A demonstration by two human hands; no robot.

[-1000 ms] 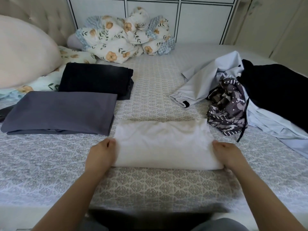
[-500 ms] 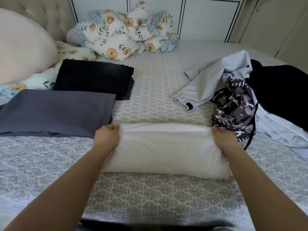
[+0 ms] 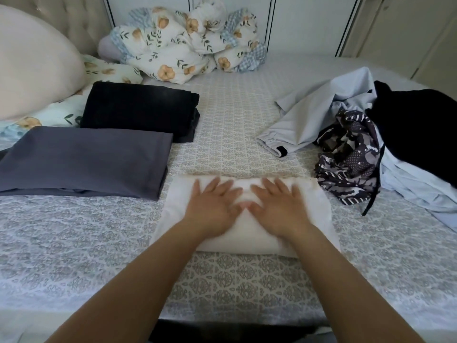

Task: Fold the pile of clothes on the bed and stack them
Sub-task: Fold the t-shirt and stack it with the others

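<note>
Both hands, left (image 3: 212,206) and right (image 3: 280,206), spread flat with fingers straight, pressing side by side on folded white cloth garment (image 3: 311,214) lying on patterned grey bedspread (image 3: 235,280), just beside folded slate-grey garment (image 3: 84,159).

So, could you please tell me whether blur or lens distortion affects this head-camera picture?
Head view: both hands, left hand and right hand, show motion blur at the fingers over the white garment; the folded grey garment stays sharp; wide-angle distortion bends the cupboard lines; soft daylight, no glare.
</note>
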